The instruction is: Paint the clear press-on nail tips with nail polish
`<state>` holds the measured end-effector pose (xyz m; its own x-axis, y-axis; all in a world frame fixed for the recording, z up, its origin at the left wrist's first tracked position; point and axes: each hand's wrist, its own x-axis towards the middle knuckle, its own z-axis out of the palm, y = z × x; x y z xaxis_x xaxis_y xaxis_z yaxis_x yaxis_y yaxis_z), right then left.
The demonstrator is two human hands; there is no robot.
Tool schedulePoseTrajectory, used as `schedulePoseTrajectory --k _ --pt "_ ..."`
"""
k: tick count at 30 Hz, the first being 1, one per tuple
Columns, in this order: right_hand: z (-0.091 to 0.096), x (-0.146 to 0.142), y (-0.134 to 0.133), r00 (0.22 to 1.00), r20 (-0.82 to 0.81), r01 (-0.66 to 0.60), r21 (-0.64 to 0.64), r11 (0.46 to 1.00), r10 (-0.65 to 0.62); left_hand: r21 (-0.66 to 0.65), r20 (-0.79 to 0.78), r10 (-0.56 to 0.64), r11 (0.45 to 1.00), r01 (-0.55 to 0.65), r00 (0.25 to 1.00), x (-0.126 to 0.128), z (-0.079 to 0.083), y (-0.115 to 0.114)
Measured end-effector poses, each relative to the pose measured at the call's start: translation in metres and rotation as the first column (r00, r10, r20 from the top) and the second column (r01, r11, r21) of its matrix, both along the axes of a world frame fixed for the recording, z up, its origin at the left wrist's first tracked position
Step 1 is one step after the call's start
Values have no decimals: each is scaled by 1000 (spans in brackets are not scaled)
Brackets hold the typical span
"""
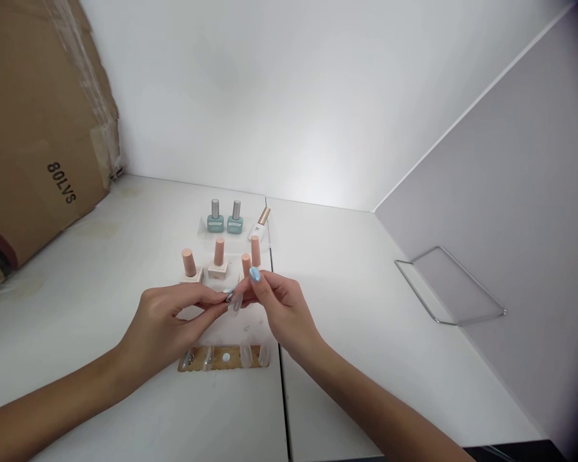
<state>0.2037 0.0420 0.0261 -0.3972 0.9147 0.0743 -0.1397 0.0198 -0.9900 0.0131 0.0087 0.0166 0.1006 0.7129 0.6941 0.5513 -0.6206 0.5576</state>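
Note:
My left hand (171, 321) is closed in a pinch, thumb against forefinger, on a clear false nail (236, 303). Close against its fingertips is my right hand (284, 305), fingers bent toward the false nail and thumb raised apart with its light blue nail showing. Whether the right fingers touch the false nail is partly hidden. Below both hands lies a brown strip (226, 367) bearing several false nails and one bare white dot (226, 357). Behind the hands stand several nail polish bottles with peach caps (218, 256); the hands partly cover some of them.
Farther back, a clear tray (202, 228) holds two teal bottles (215, 221) and a tilted white bottle with a gold cap (260, 224). A large cardboard box (38, 128) stands at the left. On the right are a bent metal wire frame (426, 311) and a grey wall. A dark seam crosses the white tabletop.

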Motion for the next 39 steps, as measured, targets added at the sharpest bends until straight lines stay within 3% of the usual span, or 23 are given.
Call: schedulePoseTrajectory --k 3,6,15,22,27,34,39 --pt "1 2 -1 998 -36 -45 -16 999 45 -142 83 -34 989 45 996 -2 1 1" --pt "1 3 -2 996 -40 -84 -30 996 83 -188 126 -69 978 92 990 -3 2 2" --pt "3 5 1 987 -102 -141 -187 972 123 -115 98 -83 989 94 992 2 4 1" --pt "3 8 3 991 -48 -131 -111 985 126 -87 82 -61 994 68 995 0 -2 1" --pt "4 6 1 999 -49 -16 -126 992 10 -147 118 -69 985 87 991 0 0 1" --pt "13 11 -1 982 -52 180 -12 984 -180 -191 130 -91 975 115 987 -2 -2 0" --pt "8 9 -1 1000 -32 0 -28 1000 -1 -126 121 -62 989 78 991 -2 -3 -2"
